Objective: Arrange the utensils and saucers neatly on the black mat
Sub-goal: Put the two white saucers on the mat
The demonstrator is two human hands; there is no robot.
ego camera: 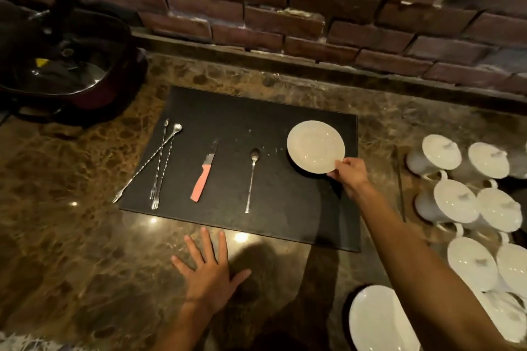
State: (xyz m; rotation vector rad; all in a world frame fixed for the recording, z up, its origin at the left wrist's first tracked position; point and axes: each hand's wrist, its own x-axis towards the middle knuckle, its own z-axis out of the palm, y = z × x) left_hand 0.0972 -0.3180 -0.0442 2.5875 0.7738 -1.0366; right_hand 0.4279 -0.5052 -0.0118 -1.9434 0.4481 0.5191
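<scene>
A black mat [236, 120] lies on the brown marble counter. At its far right sits a white saucer [315, 146]; my right hand [351, 175] pinches the saucer's near right rim. A long spoon [251, 177] lies lengthwise at the mat's middle. Left of it rests a knife with a pink handle [203, 178]. On the mat's left side three long twisted bar forks and spoons [159, 164] lie crossed over each other, one tip past the mat's left edge. My left hand [209, 269] rests flat on the counter in front of the mat, fingers spread, holding nothing.
Several white lidded cups [456, 202] stand in rows on the counter's right. A large white plate [379, 322] sits at the near right. A dark pot with a glass lid [62, 65] stands at the back left. A brick wall rises behind the counter.
</scene>
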